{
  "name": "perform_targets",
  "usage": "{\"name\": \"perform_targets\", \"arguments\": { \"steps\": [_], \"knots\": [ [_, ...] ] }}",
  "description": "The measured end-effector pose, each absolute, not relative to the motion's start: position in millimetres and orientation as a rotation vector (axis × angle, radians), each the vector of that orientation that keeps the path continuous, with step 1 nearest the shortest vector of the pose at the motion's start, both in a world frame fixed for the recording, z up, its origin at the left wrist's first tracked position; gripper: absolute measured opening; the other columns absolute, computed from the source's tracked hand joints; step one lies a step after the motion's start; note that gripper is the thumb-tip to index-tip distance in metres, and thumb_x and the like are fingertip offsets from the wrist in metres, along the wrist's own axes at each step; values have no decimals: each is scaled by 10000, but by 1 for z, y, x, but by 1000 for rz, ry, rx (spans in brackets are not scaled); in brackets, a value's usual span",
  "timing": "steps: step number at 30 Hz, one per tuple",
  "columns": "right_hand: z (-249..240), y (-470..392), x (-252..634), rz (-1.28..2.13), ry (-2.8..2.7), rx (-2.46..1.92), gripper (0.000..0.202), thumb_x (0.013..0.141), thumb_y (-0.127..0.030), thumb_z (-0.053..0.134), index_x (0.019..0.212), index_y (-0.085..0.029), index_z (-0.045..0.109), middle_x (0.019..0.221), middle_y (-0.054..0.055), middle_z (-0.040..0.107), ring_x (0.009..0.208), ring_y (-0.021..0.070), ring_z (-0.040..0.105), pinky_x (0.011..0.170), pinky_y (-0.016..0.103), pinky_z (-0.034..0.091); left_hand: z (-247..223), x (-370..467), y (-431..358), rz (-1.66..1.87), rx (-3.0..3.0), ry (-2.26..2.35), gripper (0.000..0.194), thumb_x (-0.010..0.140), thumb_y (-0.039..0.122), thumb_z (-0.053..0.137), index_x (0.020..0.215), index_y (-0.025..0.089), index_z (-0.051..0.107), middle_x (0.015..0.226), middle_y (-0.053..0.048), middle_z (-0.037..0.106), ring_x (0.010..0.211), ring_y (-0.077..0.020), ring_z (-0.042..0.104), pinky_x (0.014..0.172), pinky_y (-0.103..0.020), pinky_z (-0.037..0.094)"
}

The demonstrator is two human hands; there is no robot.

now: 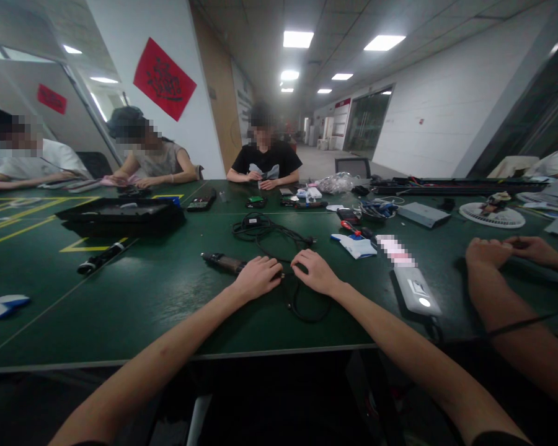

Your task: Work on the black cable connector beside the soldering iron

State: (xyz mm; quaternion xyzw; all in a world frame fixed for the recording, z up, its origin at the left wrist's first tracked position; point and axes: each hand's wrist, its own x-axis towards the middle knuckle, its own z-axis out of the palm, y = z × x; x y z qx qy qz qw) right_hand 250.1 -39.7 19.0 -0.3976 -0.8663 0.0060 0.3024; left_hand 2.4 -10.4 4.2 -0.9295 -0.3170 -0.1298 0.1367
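Note:
My left hand [259, 276] is closed over the rear part of an electric screwdriver [224, 262] lying on the green table. Its dark tip points left, and a small metallic end shows past my fingers. Just right of it, my right hand [315, 271] has its thumb and fingers drawn together on a black cable [309, 319], which loops on the table below; the exact pinch is partly hidden. Beyond both hands lies a coiled black power cord [279, 232] with a small labelled block [252, 220] and a plug [310, 240].
A black tray [121, 214] and a dark cylindrical tool [101, 257] are on the left. To the right are a blue-white packet [356, 244], a red-handled tool [351, 228] and a grey-white device [416, 291]. A neighbour's hands [488, 253] work at far right; other people sit opposite.

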Motion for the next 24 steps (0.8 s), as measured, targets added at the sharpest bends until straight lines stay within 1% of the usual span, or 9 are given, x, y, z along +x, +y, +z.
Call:
{"name": "perform_targets", "arguments": {
  "steps": [3, 7, 10, 12, 14, 16, 18, 22, 24],
  "knots": [
    [21, -40, 251, -40, -2303, -1074, 71, 987, -208, 607, 970, -187, 673, 1001, 78, 658, 963, 226, 571, 860, 358, 435, 6, 6, -16, -381, -2724, -852, 195, 1007, 386, 559, 1112, 235, 624, 1039, -52, 658, 1002, -235, 608, 890, -383, 429],
    [26, -46, 248, -77, -2345, -1000, 105, 992, -258, 611, 934, -184, 659, 952, 74, 652, 927, 220, 558, 845, 348, 412, 7, 3, -13, -388, -2735, -874, 199, 989, 397, 588, 1079, 224, 626, 1022, -52, 652, 991, -234, 604, 871, -383, 435],
    [27, -54, 241, -61, -2506, -855, 181, 991, -347, 630, 898, -194, 656, 901, 54, 633, 898, 214, 548, 843, 343, 395, 7, 3, -12, -396, -2749, -865, 174, 977, 377, 593, 1047, 222, 631, 1008, -50, 648, 972, -229, 604, 858, -382, 442],
    [28, -58, 237, -83, -2586, -792, 263, 950, -449, 683, 885, -195, 663, 924, 63, 627, 905, 223, 539, 838, 346, 385, 8, 2, -13, -406, -2769, -845, 162, 971, 368, 592, 1027, 223, 636, 996, -49, 645, 961, -223, 605, 857, -379, 449],
    [28, -60, 235, -115, -2628, -776, 301, 914, -490, 716, 899, -192, 674, 944, 71, 624, 921, 233, 532, 839, 349, 372, 10, -1, -13, -422, -2787, -828, 160, 968, 368, 588, 1018, 226, 641, 993, -50, 644, 960, -221, 607, 864, -375, 457],
    [29, -58, 236, -131, -2649, -790, 279, 903, -466, 726, 904, -191, 679, 941, 70, 621, 935, 236, 526, 844, 348, 360, 11, -6, -12, -442, -2804, -819, 174, 966, 376, 587, 1042, 231, 647, 1003, -50, 647, 970, -221, 611, 877, -372, 464],
    [31, -53, 241, -122, -2657, -827, 214, 902, -399, 726, 897, -190, 680, 924, 62, 623, 940, 232, 526, 850, 344, 353, 11, -10, -11, -468, -2816, -821, 210, 970, 380, 582, 1112, 241, 649, 1043, -52, 654, 1003, -224, 613, 904, -373, 468],
    [35, -36, 258, -81, -2613, -975, 83, 866, -255, 741, 881, -190, 693, 899, 49, 638, 901, 216, 543, 820, 330, 357, 10, -14, -6, -522, -2819, -845, 321, 991, 389, 560, 1278, 253, 609, 1206, -67, 648, 1112, -234, 595, 972, -386, 463],
    [34, -31, 265, -87, -2539, -1071, 54, 862, -224, 738, 867, -191, 696, 889, 50, 639, 874, 214, 549, 791, 326, 363, 10, -14, -5, -537, -2817, -868, 339, 1011, 374, 536, 1324, 258, 591, 1259, -71, 639, 1150, -234, 584, 991, -388, 457]
  ]
}}
